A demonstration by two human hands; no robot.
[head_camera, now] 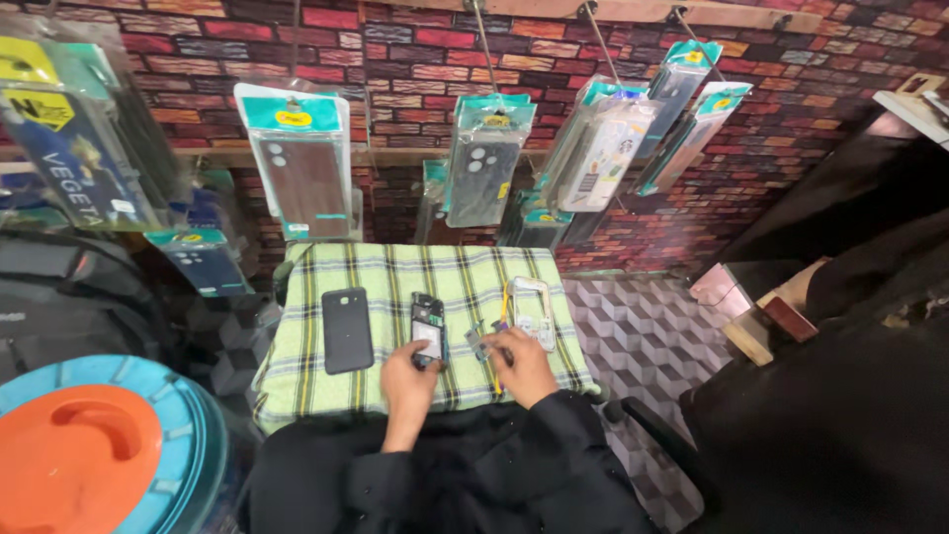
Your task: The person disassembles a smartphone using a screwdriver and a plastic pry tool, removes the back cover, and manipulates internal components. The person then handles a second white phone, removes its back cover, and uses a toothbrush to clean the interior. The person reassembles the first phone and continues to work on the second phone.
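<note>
An opened phone body [428, 327] with its insides showing lies on a green plaid cloth [395, 272]. My left hand [408, 377] rests at its near end, fingers touching it. My right hand [525, 367] sits to the right, pinching a thin tool beside a small loose part [478, 341]. A black back cover [347, 329] lies flat to the left of the phone. A pale phone frame [531, 310] lies to the right, just beyond my right hand.
Several packaged phone cases [299, 163] hang on hooks against a brick-patterned wall. A blue drum with an orange lid [84, 455] stands at the lower left. Dark furniture [840, 396] fills the right side, with a small pink box [720, 287] on patterned floor.
</note>
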